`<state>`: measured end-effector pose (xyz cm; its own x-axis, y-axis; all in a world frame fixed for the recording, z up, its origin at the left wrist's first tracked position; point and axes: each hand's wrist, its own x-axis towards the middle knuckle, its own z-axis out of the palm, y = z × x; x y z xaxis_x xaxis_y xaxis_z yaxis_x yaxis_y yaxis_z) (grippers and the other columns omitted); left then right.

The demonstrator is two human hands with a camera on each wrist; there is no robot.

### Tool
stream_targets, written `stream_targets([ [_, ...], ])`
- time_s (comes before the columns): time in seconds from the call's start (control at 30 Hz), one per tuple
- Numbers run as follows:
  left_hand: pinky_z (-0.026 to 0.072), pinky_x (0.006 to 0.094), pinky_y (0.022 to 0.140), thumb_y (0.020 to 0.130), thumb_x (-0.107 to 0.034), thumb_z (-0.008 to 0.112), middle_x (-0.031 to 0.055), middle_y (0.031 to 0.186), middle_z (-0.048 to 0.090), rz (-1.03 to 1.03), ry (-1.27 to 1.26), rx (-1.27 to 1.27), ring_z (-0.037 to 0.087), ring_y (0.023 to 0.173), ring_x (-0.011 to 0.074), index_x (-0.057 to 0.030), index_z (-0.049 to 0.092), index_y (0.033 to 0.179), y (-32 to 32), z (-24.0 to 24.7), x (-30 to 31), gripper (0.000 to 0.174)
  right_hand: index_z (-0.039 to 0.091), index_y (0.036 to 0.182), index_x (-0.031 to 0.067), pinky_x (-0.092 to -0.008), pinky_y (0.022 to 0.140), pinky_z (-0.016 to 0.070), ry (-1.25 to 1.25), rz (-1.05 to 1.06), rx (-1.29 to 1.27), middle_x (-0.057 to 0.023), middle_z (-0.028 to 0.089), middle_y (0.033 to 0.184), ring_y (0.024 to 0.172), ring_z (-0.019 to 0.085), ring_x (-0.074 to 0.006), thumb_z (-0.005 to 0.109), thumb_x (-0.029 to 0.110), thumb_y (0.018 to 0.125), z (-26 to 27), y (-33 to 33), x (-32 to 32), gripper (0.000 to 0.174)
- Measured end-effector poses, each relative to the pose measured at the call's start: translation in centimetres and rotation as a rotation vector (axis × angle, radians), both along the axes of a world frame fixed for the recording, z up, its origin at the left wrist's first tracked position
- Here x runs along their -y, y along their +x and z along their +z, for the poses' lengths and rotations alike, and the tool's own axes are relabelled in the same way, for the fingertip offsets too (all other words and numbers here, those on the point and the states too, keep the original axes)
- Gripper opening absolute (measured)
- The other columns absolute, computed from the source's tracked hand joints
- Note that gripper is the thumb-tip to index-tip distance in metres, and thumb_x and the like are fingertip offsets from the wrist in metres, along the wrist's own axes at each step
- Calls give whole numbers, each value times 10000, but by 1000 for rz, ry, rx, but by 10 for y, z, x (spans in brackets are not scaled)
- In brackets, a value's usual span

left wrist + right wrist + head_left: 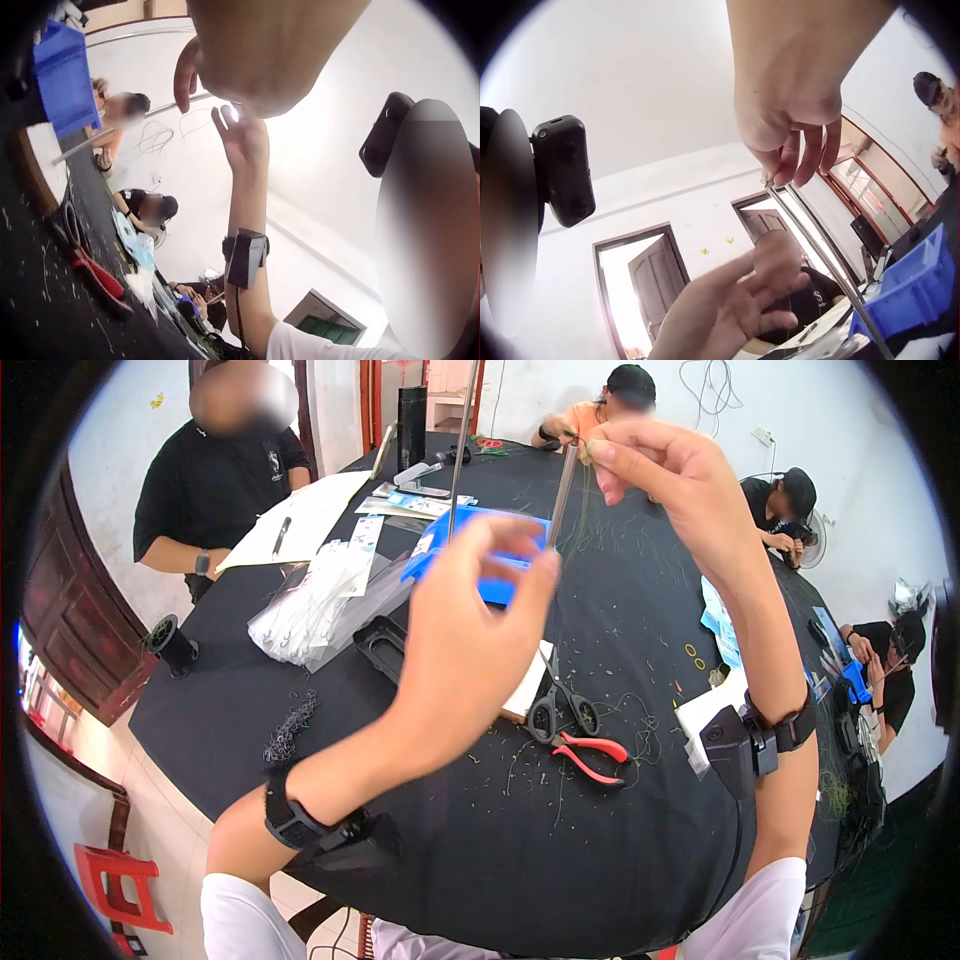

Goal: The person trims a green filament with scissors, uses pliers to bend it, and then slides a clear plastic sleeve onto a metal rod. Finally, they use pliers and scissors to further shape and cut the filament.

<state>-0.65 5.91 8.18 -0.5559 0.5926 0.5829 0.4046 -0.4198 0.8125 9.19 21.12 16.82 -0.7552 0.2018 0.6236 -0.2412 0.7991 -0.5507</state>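
Two upright metal rods stand over the table, one thin rod (462,445) and one thicker-looking rod (563,495). At the thicker rod's top, my right hand (668,470) pinches a small thing between thumb and fingertips; it is too small to make out. In the right wrist view, the right hand (791,112) bends down over the rod top. My left hand (475,620) is blurred, lower down between the rods, its fingers loosely spread. The left hand (735,307) shows a faint thin line beside it in the right wrist view; whether it touches that line, I cannot tell.
Black-handled scissors (562,712) and red-handled pliers (590,758) lie near a white block (528,685). Behind the left hand is a blue bin (495,588). Bagged hooks (305,615), a spool (172,645) and a black tray (380,645) lie leftward. Several people sit around the table.
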Motion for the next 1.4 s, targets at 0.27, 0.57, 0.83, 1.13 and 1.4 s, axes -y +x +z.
stream_targets([
  [0.27, 459, 223, 744, 868, -177, 615, 50, 908, 655, 7, 153, -419, 594, 838, 82, -12, 647, 1005, -43, 49, -23, 216, 662, 974, -3, -216, 635, 455, -19, -24, 11, -35, 641, 766, 680, 593, -88, 617, 212, 872, -4, -1, 3, 242],
  [0.57, 451, 194, 687, 843, -184, 646, 15, 865, 668, -64, 113, -312, 605, 810, 57, -39, 673, 957, -43, 50, -30, 187, 664, 942, -22, -225, 699, 515, -82, -46, -28, -82, 673, 808, 736, 651, -120, 600, 154, 872, -3, 0, 9, 200],
  [0.83, 444, 201, 648, 826, -123, 640, 10, 816, 669, 141, 153, -533, 580, 730, 65, -60, 686, 912, -36, 51, -26, 116, 657, 945, -39, -231, 695, 536, -59, -71, -71, -98, 680, 825, 745, 662, -127, 593, 130, 869, -2, -4, 12, 196],
  [1.13, 474, 233, 668, 822, -72, 624, 42, 841, 680, 260, 293, -718, 602, 715, 98, -45, 677, 962, -36, 44, -30, 152, 673, 896, -26, -220, 669, 540, -48, -162, -198, -88, 684, 759, 711, 663, -120, 606, 98, 847, -5, -6, 22, 149],
  [1.4, 491, 241, 767, 839, -87, 619, 78, 912, 685, 150, 238, -497, 633, 823, 110, -29, 654, 1051, -30, 40, -25, 223, 676, 885, -10, -231, 661, 538, 58, -199, -202, -93, 683, 745, 697, 670, -130, 587, 91, 849, -4, -6, 22, 139],
])
